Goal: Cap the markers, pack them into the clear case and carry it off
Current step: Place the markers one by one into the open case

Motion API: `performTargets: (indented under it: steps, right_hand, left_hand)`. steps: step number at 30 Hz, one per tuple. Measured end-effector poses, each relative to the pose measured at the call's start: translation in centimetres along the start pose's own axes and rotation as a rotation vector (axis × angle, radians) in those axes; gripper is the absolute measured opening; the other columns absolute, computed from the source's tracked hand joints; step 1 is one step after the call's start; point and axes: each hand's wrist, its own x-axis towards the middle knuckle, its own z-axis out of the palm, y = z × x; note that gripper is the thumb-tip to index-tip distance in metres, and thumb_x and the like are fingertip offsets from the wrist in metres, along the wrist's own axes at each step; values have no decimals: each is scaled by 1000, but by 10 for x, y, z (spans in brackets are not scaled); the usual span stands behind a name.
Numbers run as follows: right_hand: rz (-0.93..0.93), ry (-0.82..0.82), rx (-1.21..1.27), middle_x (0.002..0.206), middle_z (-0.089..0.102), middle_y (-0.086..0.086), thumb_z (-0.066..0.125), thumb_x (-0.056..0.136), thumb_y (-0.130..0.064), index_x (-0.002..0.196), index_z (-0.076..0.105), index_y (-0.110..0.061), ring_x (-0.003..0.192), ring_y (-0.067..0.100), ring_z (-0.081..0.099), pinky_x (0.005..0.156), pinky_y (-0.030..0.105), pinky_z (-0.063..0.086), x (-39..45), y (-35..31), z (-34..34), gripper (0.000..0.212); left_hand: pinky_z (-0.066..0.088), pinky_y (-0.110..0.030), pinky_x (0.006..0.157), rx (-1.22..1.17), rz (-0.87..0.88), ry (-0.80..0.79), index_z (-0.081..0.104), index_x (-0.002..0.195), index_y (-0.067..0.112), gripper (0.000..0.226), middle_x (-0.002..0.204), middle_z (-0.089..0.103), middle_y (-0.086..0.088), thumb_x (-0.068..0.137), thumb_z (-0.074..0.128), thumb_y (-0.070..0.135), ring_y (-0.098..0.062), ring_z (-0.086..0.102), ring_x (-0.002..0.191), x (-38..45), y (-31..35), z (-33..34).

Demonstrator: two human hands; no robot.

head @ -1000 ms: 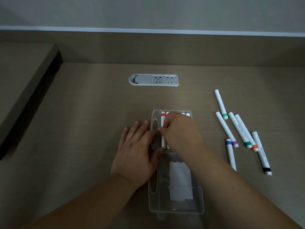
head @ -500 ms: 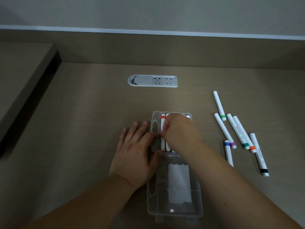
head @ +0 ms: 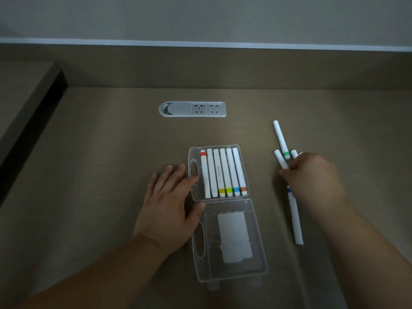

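Moved away from the clear case (head: 223,210) now: right hand (head: 312,172), gone from the markers inside over to the loose markers (head: 281,139) lying on the counter (head: 111,175) to the right. Fingers curled there, closing around one white marker (head: 281,162); not plain yet whether lifted or just touched. Left hand (head: 169,201) flat and relaxed, resting on the counter and touching the case's left edge, holding it steady, gripping nothing.

Six markers in the far half of the case (head: 223,172), side by side, all capped: red, one whose band is hard to see, yellow, green, blue, orange. Near half of the case lying open and flat, with only a white card inside. Blue marker (head: 294,219) just beside the right wrist, green one a little farther back, some others hidden under the hand.

Means one marker just packed, next one being fetched. Likely about halfway through. Still to do: pack the rest, close the lid, carry off.
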Motion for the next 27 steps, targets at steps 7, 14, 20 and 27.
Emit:
performTargets:
  steps: [7, 14, 20, 27]
  right_hand:
    - [-81, 37, -78, 88, 67, 8, 61, 85, -22, 90, 72, -11, 79, 31, 63, 66, 30, 48, 5, 5, 8, 17]
    - [129, -381, 832, 52, 48, 1, 74, 83, -15, 78, 65, -2, 39, 14, 40, 37, 21, 30, -20, -24, -15, 16]
    - [402, -888, 1242, 53, 36, -7, 63, 90, -23, 77, 56, -19, 39, 4, 26, 38, 17, 11, -41, -34, -10, 16]
    - [405, -993, 1433, 56, 49, -6, 65, 83, -25, 100, 59, -17, 36, 2, 33, 34, 14, 18, -50, -31, 1, 20]
  left_hand:
    - [7, -47, 124, 31, -10, -12, 27, 150, 40, 66, 163, 22, 8, 89, 29, 66, -12, 3, 152, 0, 0, 1]
    - [9, -47, 124, 42, -14, 2, 31, 150, 38, 65, 162, 25, 6, 90, 31, 64, -13, 7, 152, 0, 1, 2]
    - [8, -45, 124, 51, -14, 14, 32, 149, 38, 64, 161, 27, 6, 90, 32, 63, -14, 9, 152, 0, 1, 2]
    - [9, -46, 124, 52, -11, 16, 32, 149, 37, 64, 161, 28, 5, 91, 32, 63, -15, 11, 152, 0, 1, 2]
